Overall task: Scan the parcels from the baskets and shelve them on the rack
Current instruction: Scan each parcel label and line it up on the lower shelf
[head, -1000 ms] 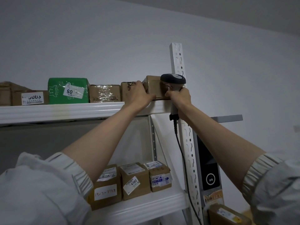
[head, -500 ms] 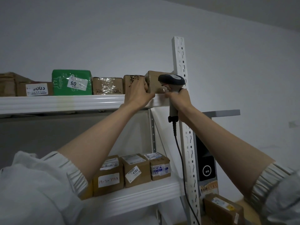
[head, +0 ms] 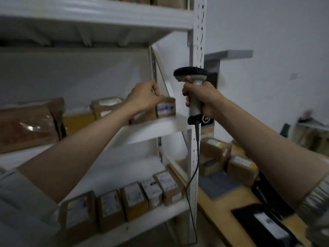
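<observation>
Person's forearms bare; pale grey-white sleeves, left sleeve (head: pixel 23 202) and right sleeve (head: pixel 316 198), pushed up, with gathered, ribbed cuffs.

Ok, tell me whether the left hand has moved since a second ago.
Yes. The left hand has dropped from the top shelf to the middle shelf's end parcel.

Dim, even indoor light; we see no source. Motion blur smears parcel labels beside the gripped scanner (head: pixel 193 90). Glare on a wrapped parcel (head: pixel 29 126) well left. Edges bow.
</observation>
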Available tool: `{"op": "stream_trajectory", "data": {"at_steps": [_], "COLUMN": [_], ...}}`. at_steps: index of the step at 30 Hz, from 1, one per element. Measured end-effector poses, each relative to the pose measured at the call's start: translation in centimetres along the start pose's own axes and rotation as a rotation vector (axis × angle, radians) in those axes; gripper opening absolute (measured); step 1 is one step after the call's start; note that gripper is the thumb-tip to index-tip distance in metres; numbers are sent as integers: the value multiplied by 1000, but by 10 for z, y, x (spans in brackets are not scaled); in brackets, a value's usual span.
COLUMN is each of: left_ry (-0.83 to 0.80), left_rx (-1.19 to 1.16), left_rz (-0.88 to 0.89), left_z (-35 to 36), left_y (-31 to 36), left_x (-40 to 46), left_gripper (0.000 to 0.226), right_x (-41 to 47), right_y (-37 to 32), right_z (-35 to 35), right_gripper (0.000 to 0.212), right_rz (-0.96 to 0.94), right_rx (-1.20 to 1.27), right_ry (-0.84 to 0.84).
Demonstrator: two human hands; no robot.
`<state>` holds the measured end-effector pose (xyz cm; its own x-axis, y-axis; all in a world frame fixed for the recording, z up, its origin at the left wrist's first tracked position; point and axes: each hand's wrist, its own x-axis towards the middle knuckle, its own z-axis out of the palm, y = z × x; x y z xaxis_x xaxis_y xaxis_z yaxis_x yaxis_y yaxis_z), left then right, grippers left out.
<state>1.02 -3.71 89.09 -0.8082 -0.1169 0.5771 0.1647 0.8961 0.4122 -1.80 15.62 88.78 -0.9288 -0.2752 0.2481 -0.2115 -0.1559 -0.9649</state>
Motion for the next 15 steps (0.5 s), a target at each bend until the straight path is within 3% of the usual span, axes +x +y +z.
{"op": "stream_trajectory", "data": {"at_steps": [10,15], "left_ry": [-383,-546], "left_rx": [-152,-179], "left_rz": [-105,-154], "left_z": [134,218], "left_y": [-26,-35], "left_x": [-85,-119], "left_gripper": [19,19], "right_x": [-46,-69], "right_y": [164,239], "right_z": [-54,-95], "right_gripper": [9,7], "right_rz": [471,596], "right_rx": [-10,-26], "right_ry": [131,165]}}
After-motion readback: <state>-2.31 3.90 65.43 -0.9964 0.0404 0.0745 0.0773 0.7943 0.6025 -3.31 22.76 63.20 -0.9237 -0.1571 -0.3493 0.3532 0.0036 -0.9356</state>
